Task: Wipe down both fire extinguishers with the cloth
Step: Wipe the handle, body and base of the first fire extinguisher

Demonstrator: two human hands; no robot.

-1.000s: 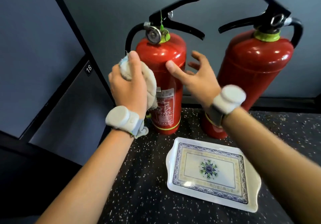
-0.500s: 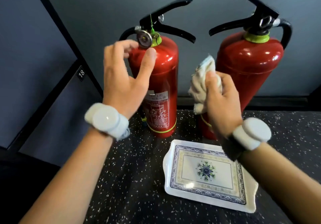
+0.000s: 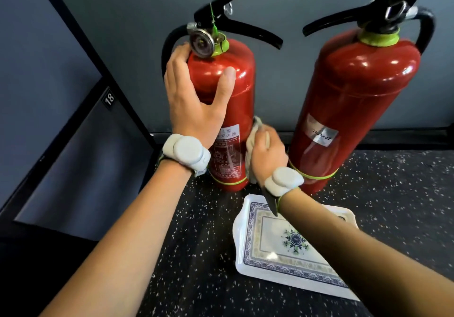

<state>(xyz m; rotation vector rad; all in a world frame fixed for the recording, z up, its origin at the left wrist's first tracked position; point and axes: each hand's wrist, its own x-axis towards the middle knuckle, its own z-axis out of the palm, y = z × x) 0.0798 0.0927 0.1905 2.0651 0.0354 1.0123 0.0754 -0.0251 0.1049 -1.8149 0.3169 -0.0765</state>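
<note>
Two red fire extinguishers stand on a dark speckled floor against a grey wall. The smaller one point(image 3: 235, 100) is on the left, with a pressure gauge and black handle on top. My left hand point(image 3: 194, 100) grips its upper body, thumb across the front, fingers wrapped round the left side. My right hand point(image 3: 267, 154) holds a white cloth point(image 3: 253, 144) pressed against the lower right side of the same extinguisher. The cloth is mostly hidden by the hand. The larger extinguisher point(image 3: 353, 100) stands to the right, untouched.
A white patterned tray point(image 3: 255, 255) lies flat on the floor just in front of the extinguishers, under my right forearm. A dark-framed panel marked 18 point(image 3: 109, 98) runs along the left. A dark baseboard point(image 3: 405, 142) lines the wall behind.
The cloth passed from my left hand to my right. My right hand then dropped with it to the small extinguisher's lower right side. My left hand closed on that extinguisher's top.
</note>
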